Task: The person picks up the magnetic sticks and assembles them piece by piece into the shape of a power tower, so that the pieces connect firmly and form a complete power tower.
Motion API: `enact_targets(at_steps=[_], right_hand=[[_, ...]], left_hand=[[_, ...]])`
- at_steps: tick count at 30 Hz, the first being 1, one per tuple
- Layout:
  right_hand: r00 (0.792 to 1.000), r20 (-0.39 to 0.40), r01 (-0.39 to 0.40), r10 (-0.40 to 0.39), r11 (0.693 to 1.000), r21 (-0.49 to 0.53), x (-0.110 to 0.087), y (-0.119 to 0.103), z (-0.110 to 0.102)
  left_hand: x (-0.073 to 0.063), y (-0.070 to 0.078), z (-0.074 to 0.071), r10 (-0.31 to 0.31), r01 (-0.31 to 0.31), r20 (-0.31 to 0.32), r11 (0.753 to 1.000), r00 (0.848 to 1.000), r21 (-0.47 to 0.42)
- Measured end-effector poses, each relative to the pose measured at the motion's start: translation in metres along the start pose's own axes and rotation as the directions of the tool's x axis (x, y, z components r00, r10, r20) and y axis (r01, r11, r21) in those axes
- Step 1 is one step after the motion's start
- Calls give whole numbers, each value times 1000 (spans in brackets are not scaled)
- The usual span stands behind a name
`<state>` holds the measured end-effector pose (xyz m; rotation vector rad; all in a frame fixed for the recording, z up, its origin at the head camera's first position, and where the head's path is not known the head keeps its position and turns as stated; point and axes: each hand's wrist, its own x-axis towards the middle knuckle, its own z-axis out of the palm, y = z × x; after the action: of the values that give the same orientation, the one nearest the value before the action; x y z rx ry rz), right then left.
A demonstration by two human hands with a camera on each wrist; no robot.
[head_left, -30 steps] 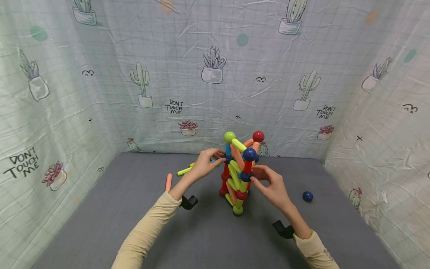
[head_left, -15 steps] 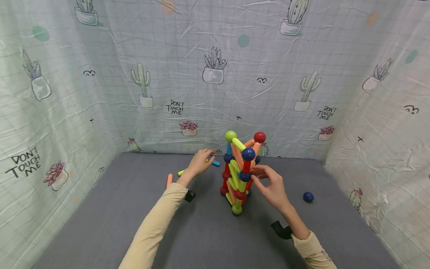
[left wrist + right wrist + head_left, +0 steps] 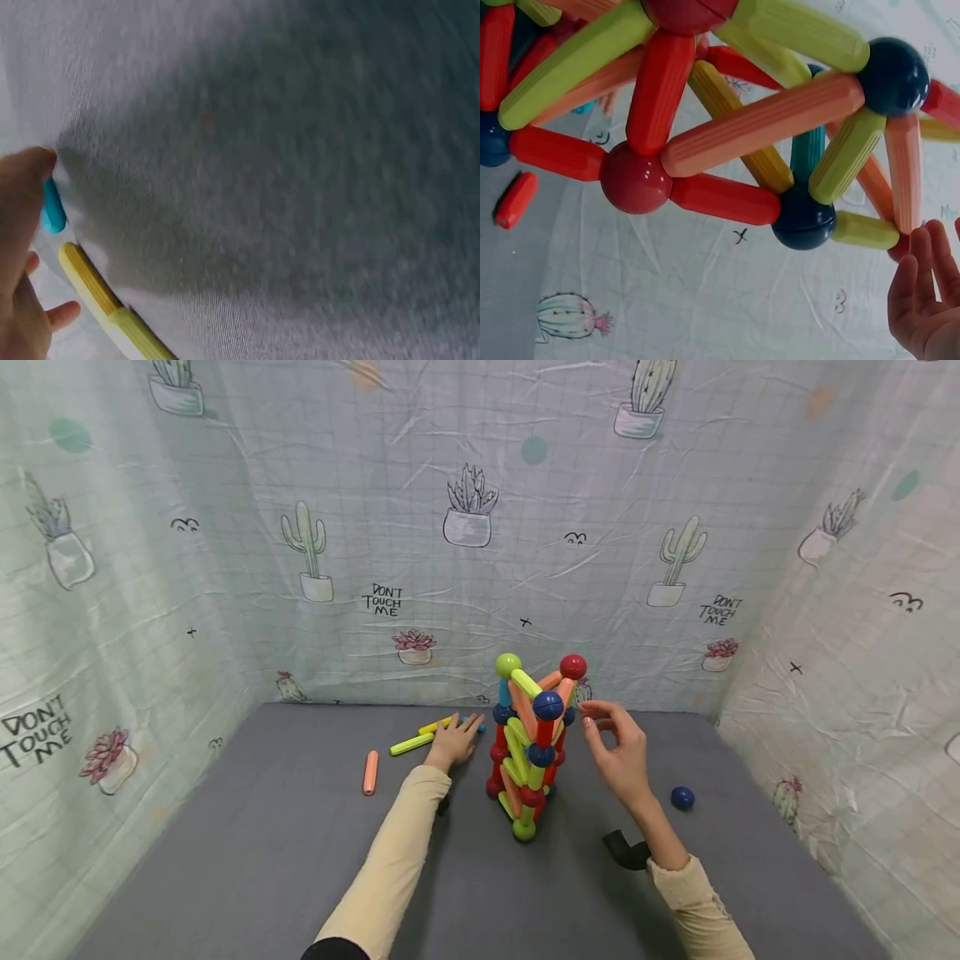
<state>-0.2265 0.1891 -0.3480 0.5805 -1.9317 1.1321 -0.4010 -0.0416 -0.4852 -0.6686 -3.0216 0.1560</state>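
A tall tower (image 3: 542, 756) of coloured magnetic sticks and balls stands upright on the grey table, with lime, red and dark blue balls at its top. My left hand (image 3: 454, 745) is left of it, palm down with fingers spread over a blue stick (image 3: 480, 727). In the left wrist view a fingertip overlaps the end of this blue stick (image 3: 52, 208). To the tower's right, my right hand (image 3: 621, 756) is raised with loosely bent fingers and nothing in them. The right wrist view has these fingers (image 3: 924, 270) just beside the tower's upper end.
A yellow stick (image 3: 437, 726) and a lime stick (image 3: 412, 744) lie left of my left hand, with a coral stick (image 3: 371, 772) nearer. A dark blue ball (image 3: 682, 798) sits at the right. A cactus-print cloth (image 3: 360, 527) encloses the table's back and sides.
My left hand has left the tower's left side and come down to the blue stick on the table. My right hand has drawn off the tower's blue ball, slightly up and right.
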Motion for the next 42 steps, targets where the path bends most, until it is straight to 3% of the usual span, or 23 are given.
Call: enact_targets(at_steps=[3,5,6,8,11,12,13,15,16,19,22,24,28,30,32,33,37,40,42], right_hand=[[1000,-3,-14,14,1000,5,8,-10,1],[1000,-13,-20,20,1000,4,13,-15,1],[1000,-19,-21,21,1000,2,16,-18,1],[999,-26,-37,37,999,-2,22,-16,2],[996,-11,-84,84,996,3,30,-13,3],[994,2,-107,107,994,6,33,-12,4],[991,20,-130,130,991,11,35,-10,4],[984,57,-170,168,985,23,39,-8,5],[981,73,-183,180,983,28,41,-7,6],[975,99,-202,196,978,46,43,-5,6],[971,108,-221,214,974,59,43,-2,7],[970,116,-224,215,972,69,42,8,8],[965,141,-233,222,970,71,42,15,10],[964,149,-231,219,971,67,42,9,10],[963,157,-231,219,971,65,43,-1,10],[963,160,-231,219,971,62,43,-2,10],[961,162,-239,226,969,67,43,-5,10],[960,162,-242,228,967,76,43,-5,10],[959,165,-244,229,966,80,43,-5,10]], left_hand=[[5,-1,2,-20,20,32,1000,999,-3],[17,-4,12,-29,30,53,1000,998,-4],[20,-7,17,-22,21,33,1000,999,2],[46,-19,56,10,-8,-63,999,998,36],[78,-37,113,61,-41,-203,994,977,105],[83,-42,124,81,-55,-254,993,964,106],[86,-43,124,74,-59,-239,996,968,70],[63,-38,82,41,-53,-188,997,981,-59],[47,-34,52,24,-49,-180,990,983,-131],[-2,-21,-45,5,-83,-244,947,970,-309],[-19,-18,-102,15,-194,-413,897,911,-398],[-25,-16,-132,14,-275,-477,832,879,-482],[-38,-9,-188,-46,-396,-544,635,838,-664],[-47,-4,-212,-80,-432,-558,546,826,-718],[-54,2,-231,-87,-449,-555,493,827,-746],[-58,6,-239,-75,-454,-550,478,832,-752],[-63,23,-254,38,-486,-537,485,842,-727],[-58,33,-251,91,-495,-526,500,846,-710],[-53,36,-245,93,-479,-510,516,855,-710]])
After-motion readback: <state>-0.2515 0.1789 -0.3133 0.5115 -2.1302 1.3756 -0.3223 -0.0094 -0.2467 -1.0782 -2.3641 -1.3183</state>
